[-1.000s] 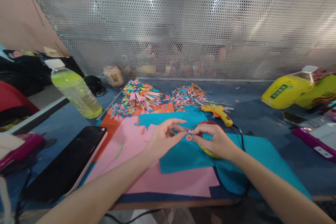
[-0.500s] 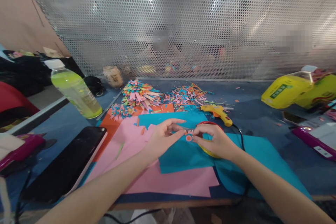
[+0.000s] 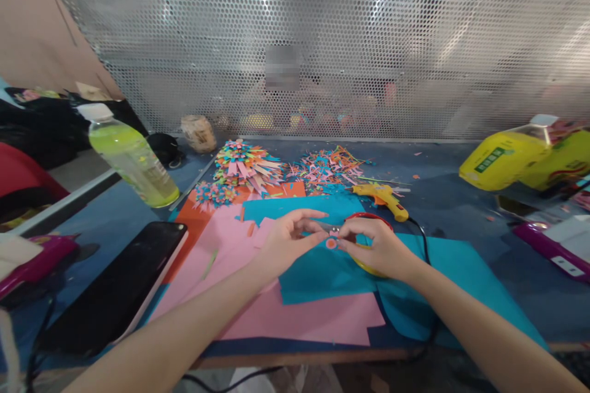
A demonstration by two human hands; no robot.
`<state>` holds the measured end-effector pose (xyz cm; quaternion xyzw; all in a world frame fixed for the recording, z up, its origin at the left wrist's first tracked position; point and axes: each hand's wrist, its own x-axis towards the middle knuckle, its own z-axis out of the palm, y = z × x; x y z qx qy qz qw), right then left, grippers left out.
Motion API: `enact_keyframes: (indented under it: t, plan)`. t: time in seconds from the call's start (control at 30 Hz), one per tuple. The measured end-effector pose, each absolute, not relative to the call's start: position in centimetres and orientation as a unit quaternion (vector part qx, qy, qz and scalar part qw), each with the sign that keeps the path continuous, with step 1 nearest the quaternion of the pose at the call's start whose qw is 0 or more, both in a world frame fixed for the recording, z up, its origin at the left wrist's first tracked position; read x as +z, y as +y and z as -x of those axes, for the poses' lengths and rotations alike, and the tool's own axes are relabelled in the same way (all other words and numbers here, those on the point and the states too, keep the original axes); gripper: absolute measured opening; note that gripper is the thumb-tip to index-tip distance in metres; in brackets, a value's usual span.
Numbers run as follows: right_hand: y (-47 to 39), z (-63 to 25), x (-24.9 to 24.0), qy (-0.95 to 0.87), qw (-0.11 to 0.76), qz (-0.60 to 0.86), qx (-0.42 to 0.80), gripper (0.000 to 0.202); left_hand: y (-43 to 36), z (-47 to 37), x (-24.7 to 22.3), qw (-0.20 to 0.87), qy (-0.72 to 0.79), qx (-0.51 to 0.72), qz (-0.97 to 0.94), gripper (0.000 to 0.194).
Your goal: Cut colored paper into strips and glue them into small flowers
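Head view: pinches a small pink-and-orange paper piece [image 3: 331, 244] in the narrowed fingers of the right hand [image 3: 378, 245], above a blue sheet [image 3: 322, 279] between the front and back edges of the desk [image 3: 442, 199]. Has the fingers of the left hand [image 3: 286, 241] close beside it; cannot tell whether holding too. Probably weighs little and creases easily; best gripped lightly by the rim.

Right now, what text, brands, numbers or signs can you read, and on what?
Nothing legible; no word or number I can quote.
Right yellow bottle: characters on a green label, too blurred.
Green drink bottle: label print, too small.
Phone: dark screen, no text visible.
Glue gun: no readable marking.
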<state>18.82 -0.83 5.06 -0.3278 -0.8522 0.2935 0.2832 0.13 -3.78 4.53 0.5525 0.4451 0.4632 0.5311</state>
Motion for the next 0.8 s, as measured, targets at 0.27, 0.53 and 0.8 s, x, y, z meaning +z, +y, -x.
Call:
enact_keyframes:
  t: [0.27,0.53,0.8]
  plan:
    - [-0.7,-18.8,4.9,-0.853,0.282,0.335,0.286,0.017,-3.7,-0.1,4.5,0.534,0.45,0.483,-0.528,0.034]
    - [-0.4,-19.1,4.9,-0.862,0.276,0.336,0.261,0.015,-3.4,0.0,4.1,0.554,0.423,0.51,-0.504,0.032]
    - [1.0,-20.0,4.5,-0.867,0.263,0.376,0.192,0.016,-3.3,0.0,3.7,0.548,0.425,0.519,-0.499,0.031]
